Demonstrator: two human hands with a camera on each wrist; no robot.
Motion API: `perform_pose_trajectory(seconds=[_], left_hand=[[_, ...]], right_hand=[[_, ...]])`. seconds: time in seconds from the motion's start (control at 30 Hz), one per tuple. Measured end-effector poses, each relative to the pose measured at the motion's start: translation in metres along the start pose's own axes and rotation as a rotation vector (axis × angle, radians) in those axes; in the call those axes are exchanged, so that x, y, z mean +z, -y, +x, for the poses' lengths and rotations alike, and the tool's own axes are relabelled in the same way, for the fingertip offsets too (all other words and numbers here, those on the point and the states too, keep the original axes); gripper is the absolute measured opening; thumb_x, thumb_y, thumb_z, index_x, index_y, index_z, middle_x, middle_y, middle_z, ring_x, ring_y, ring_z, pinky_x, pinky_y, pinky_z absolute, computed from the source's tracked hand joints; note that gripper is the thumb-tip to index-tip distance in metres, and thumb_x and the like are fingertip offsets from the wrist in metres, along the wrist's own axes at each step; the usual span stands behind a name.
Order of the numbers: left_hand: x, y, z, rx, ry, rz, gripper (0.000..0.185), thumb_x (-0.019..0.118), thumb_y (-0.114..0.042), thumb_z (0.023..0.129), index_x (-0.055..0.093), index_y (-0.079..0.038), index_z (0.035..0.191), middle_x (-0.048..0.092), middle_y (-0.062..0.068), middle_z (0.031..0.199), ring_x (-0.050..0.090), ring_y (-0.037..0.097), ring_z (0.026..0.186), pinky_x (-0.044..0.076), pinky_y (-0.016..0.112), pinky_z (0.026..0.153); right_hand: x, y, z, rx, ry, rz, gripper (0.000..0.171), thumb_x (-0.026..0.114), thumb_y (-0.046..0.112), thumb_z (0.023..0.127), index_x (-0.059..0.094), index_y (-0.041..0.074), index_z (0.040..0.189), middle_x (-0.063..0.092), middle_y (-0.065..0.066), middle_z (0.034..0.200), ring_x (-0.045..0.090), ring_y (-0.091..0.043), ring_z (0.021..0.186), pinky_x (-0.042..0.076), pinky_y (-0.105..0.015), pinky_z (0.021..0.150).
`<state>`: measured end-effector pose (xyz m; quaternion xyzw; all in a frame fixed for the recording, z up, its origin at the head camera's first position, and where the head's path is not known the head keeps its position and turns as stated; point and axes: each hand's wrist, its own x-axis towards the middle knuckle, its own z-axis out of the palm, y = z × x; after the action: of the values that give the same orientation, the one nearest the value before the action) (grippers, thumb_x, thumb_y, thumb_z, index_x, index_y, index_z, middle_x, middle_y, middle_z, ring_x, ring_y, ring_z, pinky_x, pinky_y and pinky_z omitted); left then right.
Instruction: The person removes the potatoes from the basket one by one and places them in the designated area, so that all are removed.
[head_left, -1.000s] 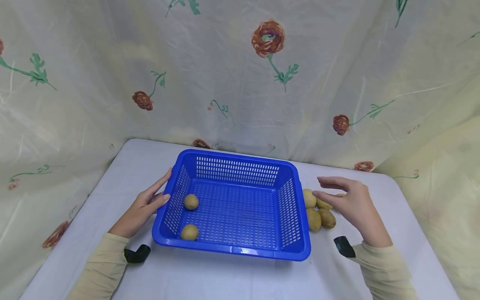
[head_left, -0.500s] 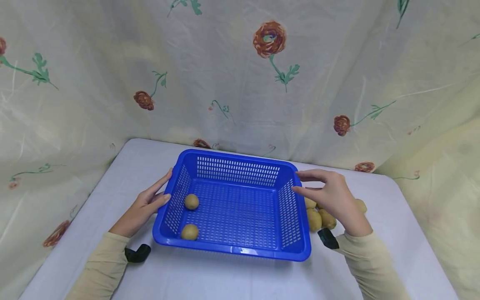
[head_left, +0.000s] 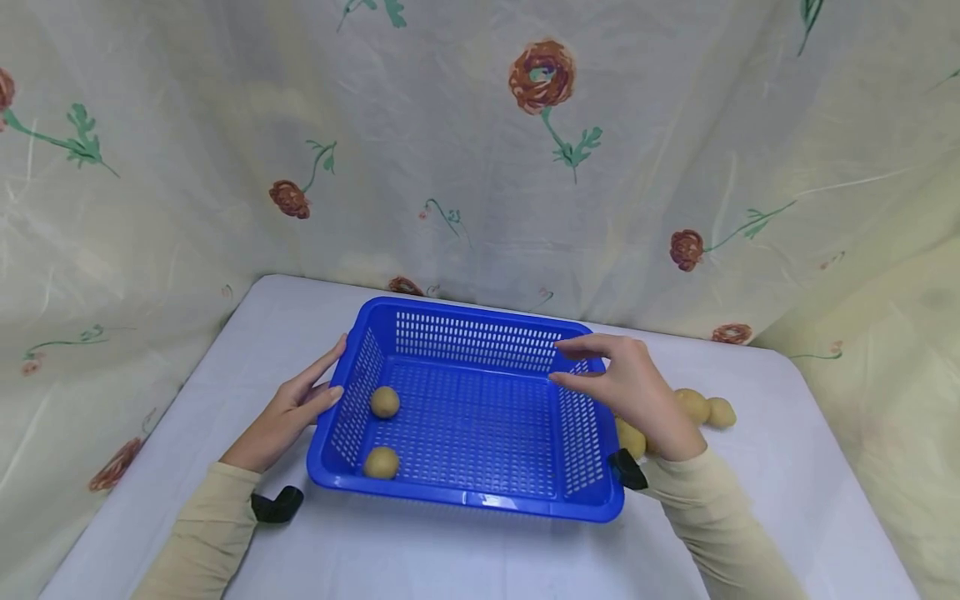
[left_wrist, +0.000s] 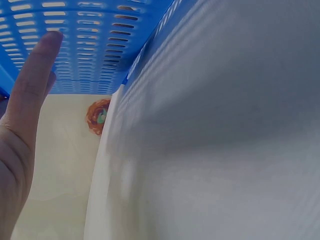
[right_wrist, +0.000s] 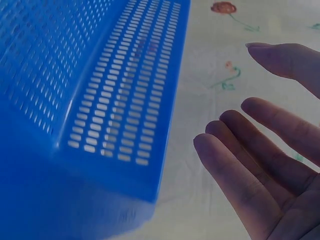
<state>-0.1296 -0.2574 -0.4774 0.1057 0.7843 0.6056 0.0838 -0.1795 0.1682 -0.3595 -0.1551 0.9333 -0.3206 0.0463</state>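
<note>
A blue slotted plastic basket (head_left: 525,500) sits mid-table with two potatoes (head_left: 385,402) (head_left: 381,462) inside near its left wall. My left hand (head_left: 292,408) rests with straight fingers against the basket's left rim; in the left wrist view one finger (left_wrist: 32,85) lies along the blue wall (left_wrist: 85,45). My right hand (head_left: 626,387) hovers over the basket's right rim with relaxed fingers and holds nothing; its fingers (right_wrist: 250,175) show empty beside the basket wall (right_wrist: 115,100). Several potatoes (head_left: 693,406) lie on the table right of the basket, partly hidden by that hand.
The table has a white cloth (head_left: 450,558) and rounded edges. A flowered curtain (head_left: 480,167) hangs close behind and on both sides. Black wrist cameras (head_left: 276,505) (head_left: 626,468) sit on both cream sleeves.
My right hand has moved left from above the loose potatoes to over the basket's right rim, uncovering two potatoes at the far right. The left hand and basket have stayed put.
</note>
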Motion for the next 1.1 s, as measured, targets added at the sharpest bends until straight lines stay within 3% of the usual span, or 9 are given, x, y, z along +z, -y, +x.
perform_pose_trajectory(seconds=[0.2,0.43,1.1], left_hand=[[0.0,0.001,0.0,0.003,0.002,-0.011,0.065,0.048,-0.031,0.111,0.015,-0.03,0.167,0.008,0.002,0.176,0.047,0.043,0.145,0.058,0.039,0.103],[0.001,0.0,0.0,0.006,0.002,-0.008,0.065,0.048,-0.03,0.111,0.016,-0.03,0.167,0.009,0.001,0.176,0.047,0.043,0.145,0.056,0.049,0.105],[-0.001,0.002,0.0,-0.001,-0.004,-0.006,0.065,0.049,-0.033,0.11,0.016,-0.03,0.167,0.008,-0.001,0.176,0.043,0.042,0.149,0.053,0.055,0.108]], right_hand=[[0.016,0.007,0.01,-0.097,0.023,0.016,0.041,0.085,0.021,0.086,0.075,0.005,0.123,0.076,-0.014,0.121,0.073,-0.033,0.112,0.064,-0.044,0.089],[0.035,0.015,0.019,-0.126,0.084,0.016,0.042,0.085,0.022,0.086,0.076,0.006,0.123,0.077,-0.013,0.12,0.073,-0.03,0.113,0.062,-0.047,0.094],[0.08,0.034,0.044,-0.242,0.24,0.032,0.039,0.086,0.019,0.085,0.077,0.008,0.121,0.077,-0.012,0.119,0.072,-0.028,0.111,0.06,-0.047,0.098]])
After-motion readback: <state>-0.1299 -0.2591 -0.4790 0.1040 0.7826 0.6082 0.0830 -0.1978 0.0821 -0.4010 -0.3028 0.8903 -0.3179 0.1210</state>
